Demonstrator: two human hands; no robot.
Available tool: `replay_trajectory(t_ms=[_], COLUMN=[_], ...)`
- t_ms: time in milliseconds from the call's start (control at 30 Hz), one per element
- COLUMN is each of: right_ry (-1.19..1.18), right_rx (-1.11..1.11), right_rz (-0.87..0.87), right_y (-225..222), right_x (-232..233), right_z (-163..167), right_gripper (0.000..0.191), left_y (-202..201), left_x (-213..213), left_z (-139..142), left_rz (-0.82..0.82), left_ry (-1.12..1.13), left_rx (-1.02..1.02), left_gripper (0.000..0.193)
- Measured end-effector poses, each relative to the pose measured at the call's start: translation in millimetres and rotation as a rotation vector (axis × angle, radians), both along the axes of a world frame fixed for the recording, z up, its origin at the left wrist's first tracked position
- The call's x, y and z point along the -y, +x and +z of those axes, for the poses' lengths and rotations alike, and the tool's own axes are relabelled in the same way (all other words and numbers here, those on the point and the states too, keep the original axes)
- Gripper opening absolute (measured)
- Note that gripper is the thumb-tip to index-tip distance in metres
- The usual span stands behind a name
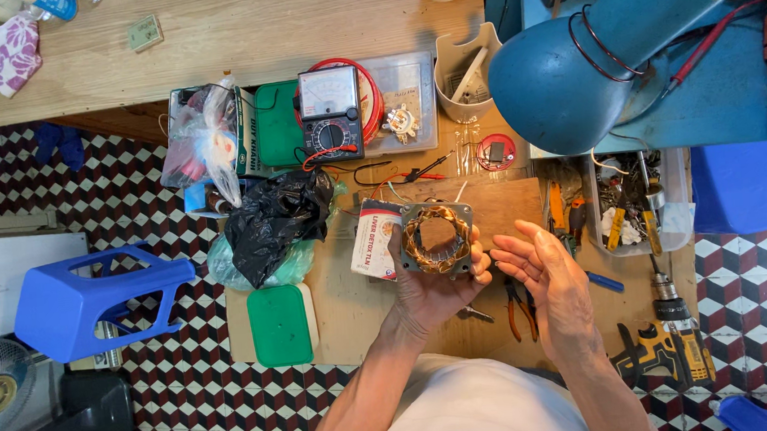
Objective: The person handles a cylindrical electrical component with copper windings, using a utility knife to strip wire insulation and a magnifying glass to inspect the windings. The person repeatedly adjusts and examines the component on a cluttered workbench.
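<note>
A white box with a red-edged label (373,240) lies mid-surface. A green-and-white carton (252,130) stands beside the black meter's pale dial (328,91), towards the far edge

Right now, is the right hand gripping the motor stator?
No: the left hand holds the motor stator, while the right hand is open beside it, not touching.

The motor stator (437,237) sits in the left hand (434,288), above the bench (345,308). The right hand (550,276) is just to its right, apart from it. Pliers (521,309) lie on the bench between and below the two hands. A multimeter (330,113) rests behind the stator, with a plastic bag (276,216) to the stator's left. A cordless drill (676,343) lies right of the right hand. A lamp (605,42) stands behind and to the right.
</note>
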State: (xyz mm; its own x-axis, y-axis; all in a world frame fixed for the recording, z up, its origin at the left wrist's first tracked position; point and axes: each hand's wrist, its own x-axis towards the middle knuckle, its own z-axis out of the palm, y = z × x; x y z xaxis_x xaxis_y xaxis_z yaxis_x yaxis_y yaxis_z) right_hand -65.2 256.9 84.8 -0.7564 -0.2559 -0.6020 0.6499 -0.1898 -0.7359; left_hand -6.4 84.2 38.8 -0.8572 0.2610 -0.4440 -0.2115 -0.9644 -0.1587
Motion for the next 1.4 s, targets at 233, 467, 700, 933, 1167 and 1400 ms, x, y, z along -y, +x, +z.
replay_trajectory(t_ms=[233,467,700,933,1167,1400], right_ry=[-0.001,0.008,0.194,0.376,0.459,0.407], right_rx=[-0.012,-0.017,-0.235,-0.353,-0.352,-0.390], right_rz=[0.025,0.056,0.091,0.366,0.521,0.505], right_y=[0,0,-4,-35,-40,-41], right_x=[3,5,8,13,12,6], right_z=[1,2,18,25,24,25], right_gripper=[0.063,0.063,0.051,0.050,0.046,0.042], left_y=[3,8,4,5,9,10], left_x=[-2,-1,-6,-13,-13,-12], left_z=[-7,-15,-4,5,13,13], left_rz=[-0.027,-0.042,-0.044,-0.081,-0.114,-0.133], left_ry=[0.014,0.006,-0.103,-0.151,-0.252,-0.272], left_rx=[-0.016,-0.023,0.061,0.106,-0.021,-0.026], left_gripper=[0.108,0.110,0.090,0.080,0.073,0.076])
